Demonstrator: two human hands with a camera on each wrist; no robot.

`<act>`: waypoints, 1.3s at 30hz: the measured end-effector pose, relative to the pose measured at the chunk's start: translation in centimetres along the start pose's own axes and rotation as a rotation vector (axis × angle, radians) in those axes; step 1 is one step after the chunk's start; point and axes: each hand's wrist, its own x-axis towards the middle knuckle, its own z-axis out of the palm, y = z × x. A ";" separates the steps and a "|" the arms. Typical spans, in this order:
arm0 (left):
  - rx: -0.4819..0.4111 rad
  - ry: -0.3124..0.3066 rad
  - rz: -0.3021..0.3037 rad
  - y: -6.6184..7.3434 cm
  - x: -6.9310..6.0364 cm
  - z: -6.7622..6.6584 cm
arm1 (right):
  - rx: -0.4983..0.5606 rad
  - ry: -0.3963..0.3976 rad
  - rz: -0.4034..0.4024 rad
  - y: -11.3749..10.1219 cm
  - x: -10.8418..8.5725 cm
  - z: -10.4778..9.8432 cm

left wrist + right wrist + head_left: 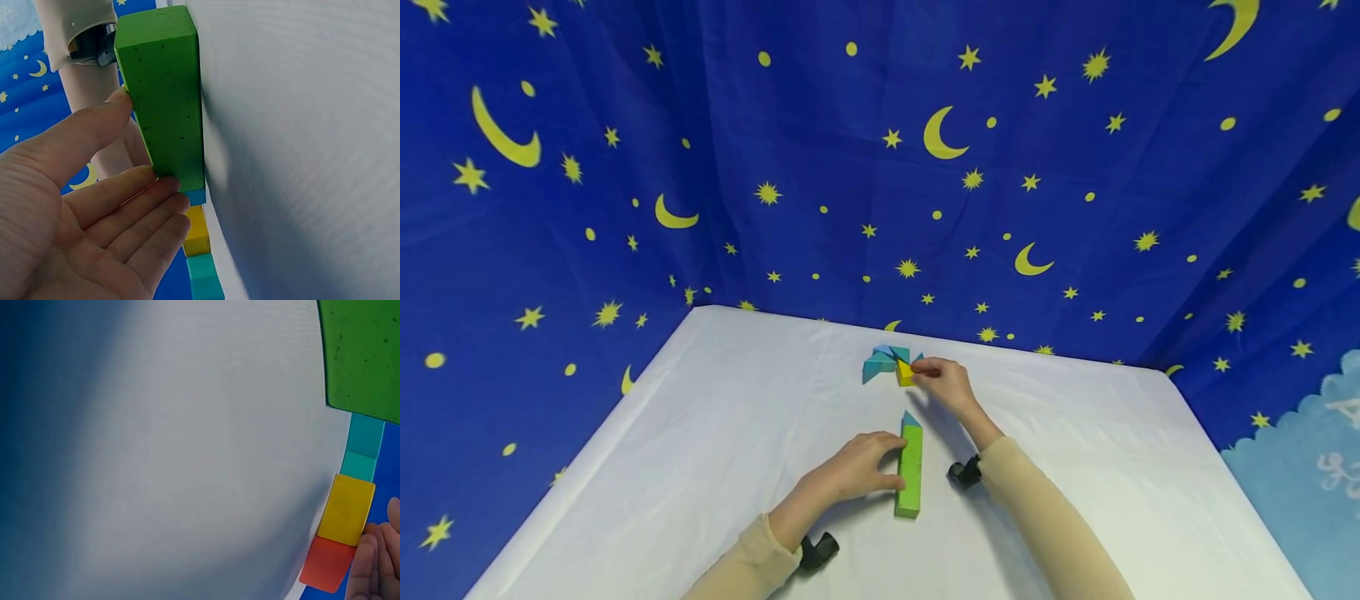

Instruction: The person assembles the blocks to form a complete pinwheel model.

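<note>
My left hand [855, 467] is beside a row of green blocks [911, 475] lying on the white table. Its thumb and fingertips touch the row's left side, fingers nearly straight in the left wrist view. At the row's far end sits a small blue triangular block [911, 419]. Farther back, my right hand [946, 385] reaches a yellow block [347, 509], its fingertips touching the block's upper side. An orange-red block [328, 564] adjoins it and is hidden by the hand in the head view. Left of these, teal and blue blocks [878, 365] form a curved cluster.
A white cloth covers the table [760, 400]. Blue curtains [820, 167] with yellow moons and stars hang behind and at the sides. Black wrist devices [966, 473] are worn near both sleeves. A light-blue cloud shape [1322, 467] shows at the far right.
</note>
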 end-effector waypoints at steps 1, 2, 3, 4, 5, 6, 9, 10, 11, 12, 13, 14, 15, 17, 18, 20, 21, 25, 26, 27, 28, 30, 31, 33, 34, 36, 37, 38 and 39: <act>-0.002 0.000 -0.002 0.0 0.0 0.0 | -0.007 0.000 -0.003 0.0 0.1 0.0; -0.003 -0.001 -0.001 0.0 0.0 0.0 | -0.011 0.001 -0.004 0.0 0.2 0.1; -0.001 -0.001 0.000 0.0 0.0 0.1 | -0.018 0.004 -0.013 0.1 0.3 0.2; -0.001 0.000 0.000 -0.1 0.0 0.1 | -0.024 0.007 -0.023 0.1 0.3 0.2; -0.002 0.001 0.003 -0.1 0.0 0.1 | -0.033 0.009 -0.033 0.1 0.4 0.3; -0.004 0.001 0.003 -0.1 0.0 0.2 | -0.041 0.010 -0.041 0.0 0.5 0.4; -0.002 0.000 0.005 -0.1 0.0 0.2 | -0.077 0.016 -0.071 -0.1 0.8 0.6; -0.002 -0.001 0.007 -0.1 0.0 0.2 | -0.085 0.017 -0.075 -0.1 0.8 0.6; -0.001 -0.001 0.007 -0.1 0.1 0.2 | -0.091 0.016 -0.074 -0.2 0.9 0.7; -0.001 -0.001 0.007 0.0 0.1 0.2 | -0.095 0.015 -0.071 -0.3 0.9 0.7; 0.001 0.000 0.007 0.0 0.1 0.2 | -0.099 0.014 -0.075 -0.3 0.9 0.7; 0.002 0.000 0.007 0.0 0.1 0.2 | -0.097 0.010 -0.072 -0.4 0.9 0.7; 0.003 0.000 0.007 0.0 0.1 0.2 | -0.097 0.006 -0.068 -0.5 0.9 0.7; 0.004 0.000 0.007 0.0 0.1 0.2 | -0.096 -0.003 -0.059 -0.6 0.9 0.7; 0.005 0.000 0.008 0.0 0.1 0.2 | -0.100 -0.006 -0.062 -0.6 0.9 0.8; 0.003 0.000 0.007 0.0 0.1 0.2 | -0.110 -0.007 -0.063 -0.7 0.9 0.8; 0.001 0.000 0.007 0.0 0.1 0.2 | -0.117 -0.006 -0.066 -0.7 0.9 0.8; -0.004 -0.001 0.003 0.1 0.1 0.2 | -0.149 -0.007 -0.088 -0.8 1.1 0.9; -0.003 0.000 0.001 0.1 0.1 0.1 | -0.156 -0.009 -0.096 -0.8 1.1 0.9; -0.003 -0.002 -0.002 0.1 0.1 0.1 | -0.167 -0.011 -0.107 -0.8 1.1 0.9; -0.003 -0.004 -0.005 0.1 0.1 0.1 | -0.179 -0.012 -0.118 -0.9 1.1 1.0; -0.004 -0.006 -0.012 0.1 0.1 0.1 | -0.207 -0.012 -0.140 -1.0 1.1 1.0; -0.001 -0.007 -0.012 0.1 0.1 0.0 | -0.223 -0.011 -0.151 -1.0 1.2 1.1; -0.001 -0.011 -0.019 0.2 0.1 0.0 | -0.245 -0.010 -0.161 -1.1 1.2 1.2; -0.002 -0.012 -0.022 0.2 0.1 0.0 | -0.256 -0.011 -0.164 -1.1 1.2 1.2; -0.002 -0.013 -0.026 0.2 0.1 -0.1 | -0.271 -0.009 -0.165 -1.2 1.2 1.3; 0.000 -0.013 -0.027 0.2 0.1 -0.1 | -0.281 -0.009 -0.165 -1.2 1.2 1.3; -0.002 -0.014 -0.031 0.1 0.1 -0.1 | -0.285 -0.009 -0.162 -1.2 1.3 1.4; -0.003 -0.014 -0.031 0.1 0.1 -0.1 | -0.296 -0.008 -0.161 -1.3 1.3 1.4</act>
